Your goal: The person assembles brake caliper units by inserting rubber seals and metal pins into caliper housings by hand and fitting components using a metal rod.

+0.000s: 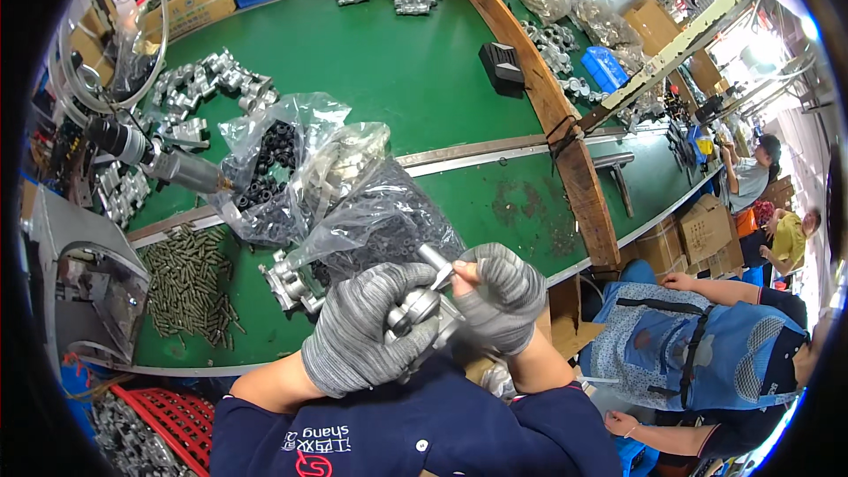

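Observation:
My left hand (pixel 367 331), in a grey knit glove, is closed around a silver metal casting (pixel 417 311) with a round boss, held in front of my chest. My right hand (pixel 505 296), gloved with bare thumb and fingertip showing, pinches a short silver metal rod (pixel 433 256) that sticks up from the casting; whether the rod is a separate part I cannot tell. Just beyond my hands lies a clear bag of small black parts (pixel 380 221). More silver castings (pixel 290 283) rest on the green bench left of my left hand.
A pile of brass-coloured pins (pixel 190 283) lies at the left, below a pneumatic tool (pixel 181 168). A wooden board (pixel 552 115) runs along the bench's right side. A red basket (pixel 172 424) stands lower left. A co-worker in a blue apron (pixel 680 344) sits to my right.

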`<action>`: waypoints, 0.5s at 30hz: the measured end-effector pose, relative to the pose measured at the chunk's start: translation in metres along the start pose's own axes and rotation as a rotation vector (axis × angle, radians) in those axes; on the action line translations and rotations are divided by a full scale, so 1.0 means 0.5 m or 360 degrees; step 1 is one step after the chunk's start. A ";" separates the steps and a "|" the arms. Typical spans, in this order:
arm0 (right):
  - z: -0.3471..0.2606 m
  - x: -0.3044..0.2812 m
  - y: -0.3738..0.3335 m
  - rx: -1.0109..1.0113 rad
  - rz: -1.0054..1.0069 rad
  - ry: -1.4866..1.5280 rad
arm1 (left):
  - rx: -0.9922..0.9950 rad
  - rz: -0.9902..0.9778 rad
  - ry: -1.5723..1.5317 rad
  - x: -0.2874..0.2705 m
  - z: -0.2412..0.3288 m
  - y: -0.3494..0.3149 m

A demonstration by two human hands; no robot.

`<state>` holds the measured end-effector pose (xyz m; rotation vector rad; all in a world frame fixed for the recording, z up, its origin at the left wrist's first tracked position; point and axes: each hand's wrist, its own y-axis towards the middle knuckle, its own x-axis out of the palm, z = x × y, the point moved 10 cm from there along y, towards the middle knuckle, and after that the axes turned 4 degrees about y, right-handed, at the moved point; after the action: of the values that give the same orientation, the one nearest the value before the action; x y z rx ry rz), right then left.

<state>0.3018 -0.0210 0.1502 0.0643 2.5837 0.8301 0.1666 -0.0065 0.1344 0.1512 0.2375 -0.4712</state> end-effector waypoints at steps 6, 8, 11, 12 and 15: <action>0.085 0.013 -0.037 0.0625 0.0140 0.0663 | 0.0074 0.0012 0.0161 0.000 0.007 0.004; 0.084 0.018 -0.028 0.0662 0.0095 0.0838 | -0.0132 -0.0027 -0.0155 0.000 -0.029 0.008; 0.091 0.030 -0.021 0.0794 -0.0135 0.1079 | -0.0501 -0.0108 -0.0582 0.009 -0.087 0.000; 0.092 0.038 -0.019 0.0799 -0.0278 0.1056 | -0.0434 -0.0115 -0.0608 0.008 -0.089 0.002; 0.104 0.054 -0.024 0.0864 -0.0464 0.1059 | -0.0428 -0.0198 -0.0895 0.023 -0.101 0.000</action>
<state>0.2995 0.0023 0.0953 -0.4968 3.2489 0.0073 0.1670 -0.0013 0.0829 -0.2607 -0.2433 -0.5809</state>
